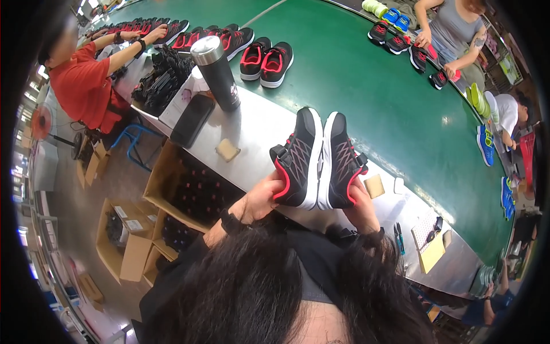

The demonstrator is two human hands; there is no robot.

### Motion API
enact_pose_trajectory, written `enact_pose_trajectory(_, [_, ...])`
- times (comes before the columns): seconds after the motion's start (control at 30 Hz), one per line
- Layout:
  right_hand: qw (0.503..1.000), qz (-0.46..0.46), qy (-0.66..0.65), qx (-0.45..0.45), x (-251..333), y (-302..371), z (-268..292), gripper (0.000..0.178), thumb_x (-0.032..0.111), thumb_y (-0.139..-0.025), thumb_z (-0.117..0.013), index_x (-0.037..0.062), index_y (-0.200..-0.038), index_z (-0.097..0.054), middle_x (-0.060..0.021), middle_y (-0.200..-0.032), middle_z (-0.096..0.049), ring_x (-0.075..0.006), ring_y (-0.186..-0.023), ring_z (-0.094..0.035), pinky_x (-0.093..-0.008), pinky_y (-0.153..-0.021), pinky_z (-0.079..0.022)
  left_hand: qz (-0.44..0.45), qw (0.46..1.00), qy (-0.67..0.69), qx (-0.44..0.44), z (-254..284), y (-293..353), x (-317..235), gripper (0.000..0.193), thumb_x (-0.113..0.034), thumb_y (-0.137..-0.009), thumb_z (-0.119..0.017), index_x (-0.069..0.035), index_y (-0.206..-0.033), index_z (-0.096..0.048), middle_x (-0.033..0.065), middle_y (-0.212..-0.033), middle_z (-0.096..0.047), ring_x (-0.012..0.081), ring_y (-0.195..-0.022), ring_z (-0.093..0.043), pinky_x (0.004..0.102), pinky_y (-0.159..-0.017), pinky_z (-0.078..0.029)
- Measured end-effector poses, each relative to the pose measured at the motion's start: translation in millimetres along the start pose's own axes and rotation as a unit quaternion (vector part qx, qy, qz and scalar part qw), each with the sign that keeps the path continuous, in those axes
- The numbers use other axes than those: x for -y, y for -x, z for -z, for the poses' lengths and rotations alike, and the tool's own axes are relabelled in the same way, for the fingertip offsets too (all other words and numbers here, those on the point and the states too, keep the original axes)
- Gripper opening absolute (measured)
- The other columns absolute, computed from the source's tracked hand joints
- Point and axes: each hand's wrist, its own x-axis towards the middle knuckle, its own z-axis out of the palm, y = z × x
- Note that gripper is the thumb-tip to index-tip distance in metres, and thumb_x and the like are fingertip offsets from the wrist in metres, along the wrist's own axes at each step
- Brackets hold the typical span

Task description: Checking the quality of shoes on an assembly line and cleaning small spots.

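Note:
Two black sneakers with red lining and white soles are held up side by side, soles facing each other and toes pointing away. The left sneaker (298, 155) is in my left hand (262, 199), whose fingers go into its red-lined opening at the heel end. My right hand (362, 209) grips the right sneaker (342, 160) the same way. Most of my fingers are hidden inside the shoes. Below them lies a steel work surface (258, 132) bordering a green belt (366, 103).
A black bottle with a steel lid (216, 71) and a dark case (192, 121) stand left. Sponge blocks (228, 150) and snips (399, 238) lie on the steel. A sneaker pair (276, 64) rests on the belt. Open cartons (163, 183) sit below left. Co-workers handle shoes across and left.

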Motion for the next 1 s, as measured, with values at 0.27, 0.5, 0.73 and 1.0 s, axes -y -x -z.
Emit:
enact_pose_trajectory(0.27, [0.982, 0.140, 0.117, -0.038, 42, 7, -8, 0.070, 0.001, -0.073, -0.058, 0.0042, -0.141, -0.045, -0.0086, -0.128, -0.056, -0.0185, -0.118, -0.052, -0.0309, -0.102, -0.041, -0.162, 0.984, -0.069, 0.027, 28, 14, -16, 0.064, 0.006, -0.083, -0.048, -0.006, -0.145, -0.041, 0.0087, -0.124, -0.054, 0.0186, -0.113, -0.056, 0.0303, -0.098, -0.045])
enact_pose_trajectory(0.5, [0.681, 0.206, 0.689, -0.139, 34, 29, -21, 0.063, 0.016, -0.072, -0.078, 0.0212, -0.132, -0.058, -0.0120, -0.124, -0.056, -0.0325, -0.112, -0.053, -0.0405, -0.094, -0.048, -0.398, 0.630, -0.636, -0.201, 25, 19, 14, 0.062, -0.006, -0.079, -0.069, -0.013, -0.138, -0.052, 0.0191, -0.124, -0.047, 0.0374, -0.110, -0.054, 0.0382, -0.094, -0.046])
enact_pose_trajectory(0.73, [0.628, 0.219, 0.726, -0.176, 16, 31, -35, 0.065, 0.018, -0.074, -0.076, 0.0237, -0.135, -0.054, -0.0104, -0.127, -0.055, -0.0309, -0.111, -0.056, -0.0405, -0.089, -0.051, -0.376, 0.643, -0.631, -0.216, 15, 21, 22, 0.063, -0.010, -0.078, -0.073, -0.015, -0.137, -0.052, 0.0166, -0.124, -0.048, 0.0363, -0.109, -0.055, 0.0400, -0.092, -0.048])
enact_pose_trajectory(1.0, [0.942, 0.040, 0.283, -0.174, 29, 23, -8, 0.052, 0.025, -0.089, -0.064, 0.0089, -0.137, -0.052, -0.0093, -0.109, -0.061, -0.0151, -0.092, -0.062, -0.0250, -0.059, -0.050, -0.195, 0.930, -0.303, -0.070, 28, 13, 6, 0.053, -0.020, -0.092, -0.064, -0.008, -0.140, -0.045, 0.0133, -0.120, -0.050, 0.0228, -0.109, -0.058, 0.0349, -0.095, -0.047])
